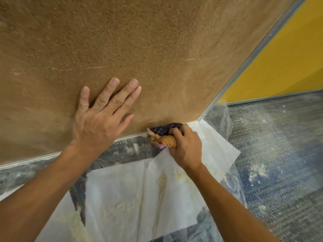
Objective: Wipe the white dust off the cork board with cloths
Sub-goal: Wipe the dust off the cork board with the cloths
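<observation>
A large brown cork board (139, 41) with a thin metal frame fills the upper left of the head view and stands on the floor. Faint pale smears and scratch lines show on its surface. My left hand (101, 116) lies flat on the board near its lower edge, fingers spread, holding nothing. My right hand (185, 145) grips a bunched cloth (164, 135), dark checked and orange, and presses it against the board's bottom frame close to the lower right corner.
White translucent plastic sheets (139, 198) lie on the floor below the board, flecked with yellowish dust. Grey-blue carpet (279, 154) speckled with white dust extends to the right. A yellow wall (288, 58) stands behind the board's right edge.
</observation>
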Demonstrator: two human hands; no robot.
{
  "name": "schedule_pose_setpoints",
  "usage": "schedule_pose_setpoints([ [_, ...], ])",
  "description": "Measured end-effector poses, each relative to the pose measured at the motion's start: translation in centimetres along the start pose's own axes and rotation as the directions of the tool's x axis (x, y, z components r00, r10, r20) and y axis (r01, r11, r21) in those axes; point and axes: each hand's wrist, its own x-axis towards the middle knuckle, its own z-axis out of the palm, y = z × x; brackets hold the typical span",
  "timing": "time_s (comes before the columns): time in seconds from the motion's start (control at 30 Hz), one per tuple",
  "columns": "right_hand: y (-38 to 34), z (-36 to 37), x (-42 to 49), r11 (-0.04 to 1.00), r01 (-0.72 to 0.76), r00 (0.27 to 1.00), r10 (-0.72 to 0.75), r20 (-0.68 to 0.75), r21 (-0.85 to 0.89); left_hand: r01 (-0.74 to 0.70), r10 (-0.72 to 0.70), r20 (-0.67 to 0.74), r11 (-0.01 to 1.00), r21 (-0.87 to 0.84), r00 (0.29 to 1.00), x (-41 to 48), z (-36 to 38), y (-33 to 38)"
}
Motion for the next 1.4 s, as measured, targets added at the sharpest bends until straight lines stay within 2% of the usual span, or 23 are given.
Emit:
schedule_pose_setpoints([
  [0.07,0.1,-0.2,0.7,1.000,0.007,0.996,-0.004,-0.090,0.030,0.030,-0.030,-0.005,1.000,-0.011,1.000,-0.1,0.0,0.5],
  [0.2,-0.5,1.5,2.1,0.992,0.109,0.991,-0.103,-0.086,0.062,0.064,-0.064,0.000,0.998,-0.003,0.998,-0.8,0.4,1.3],
  [0.27,-0.4,2.4,1.6,0.995,0.085,0.995,-0.082,-0.049,0.048,0.065,-0.066,-0.019,0.998,-0.006,0.998,-0.9,0.5,1.3],
  [0.37,-0.5,3.6,0.9,0.997,0.060,0.993,-0.056,0.104,-0.040,0.076,-0.078,-0.044,0.997,-0.027,0.996,-0.5,0.5,1.3],
  [0.43,-0.8,3.7,1.1,0.996,0.058,0.987,-0.048,0.154,-0.067,0.086,-0.088,-0.059,0.995,-0.044,0.994,-0.5,0.7,1.5],
  [0.5,-1.0,2.5,1.1,0.999,0.046,0.993,-0.043,0.106,-0.028,0.099,-0.102,-0.070,0.994,-0.053,0.992,-0.5,0.9,1.7],
  [0.63,-1.2,-1.6,1.4,0.993,0.114,0.976,-0.104,-0.189,0.042,0.177,-0.189,-0.086,0.975,-0.133,0.978,-0.5,0.8,3.1],
  [0.7,-1.0,-2.4,2.7,0.988,0.150,0.956,-0.140,-0.259,0.020,0.247,-0.263,-0.073,0.952,-0.179,0.962,-0.6,0.7,4.2],
  [0.8,-0.5,-1.3,3.8,0.975,0.220,0.960,-0.218,-0.176,-0.009,0.318,-0.332,-0.035,0.925,-0.207,0.943,-0.6,0.7,5.6],
  [0.97,0.6,1.2,2.5,0.944,0.318,0.948,-0.317,0.020,-0.091,0.337,-0.345,-0.007,0.922,-0.190,0.939,-1.1,0.8,5.9],
  [1.03,1.0,1.9,2.1,0.947,0.308,0.950,-0.301,0.087,-0.092,0.334,-0.340,0.001,0.922,-0.196,0.940,-1.0,0.7,5.7],
  [1.17,1.4,2.1,1.4,0.981,0.194,0.967,-0.187,0.176,-0.024,0.338,-0.341,0.022,0.920,-0.198,0.940,-1.1,0.5,5.9],
  [1.23,1.7,0.9,1.0,0.991,0.134,0.983,-0.133,0.124,0.001,0.353,-0.352,0.043,0.911,-0.213,0.935,-1.1,0.4,6.4],
  [1.3,2.1,-0.6,0.5,0.996,0.088,0.996,-0.088,-0.007,0.020,0.357,-0.353,0.057,0.907,-0.222,0.934,-1.2,0.5,6.9],
  [1.4,3.1,-2.4,1.1,0.997,0.078,0.975,-0.071,-0.209,0.027,0.352,-0.349,0.054,0.911,-0.216,0.936,-1.1,0.9,7.2],
])
